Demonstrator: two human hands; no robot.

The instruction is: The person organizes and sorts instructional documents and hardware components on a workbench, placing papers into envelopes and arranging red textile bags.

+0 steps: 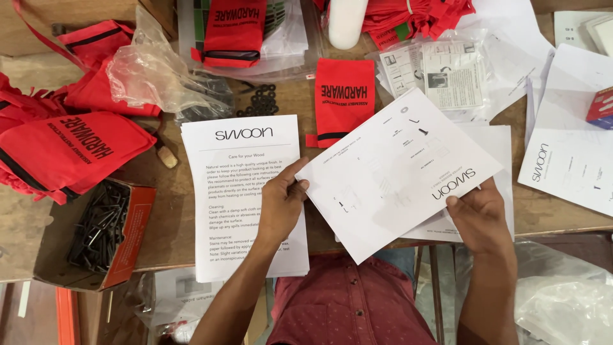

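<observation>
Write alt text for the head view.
Both hands, left hand and right hand, hold a white printed sheet above a wooden table. Around it lie a paper stack, red fabric pouches and a box of black screws.

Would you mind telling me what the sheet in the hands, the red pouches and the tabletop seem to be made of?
Sheet: thin white matte paper, flexing between left hand and right hand.
Red pouches: probably woven fabric; soft folds, black trim.
Tabletop: apparently wood, brown and dull.
</observation>
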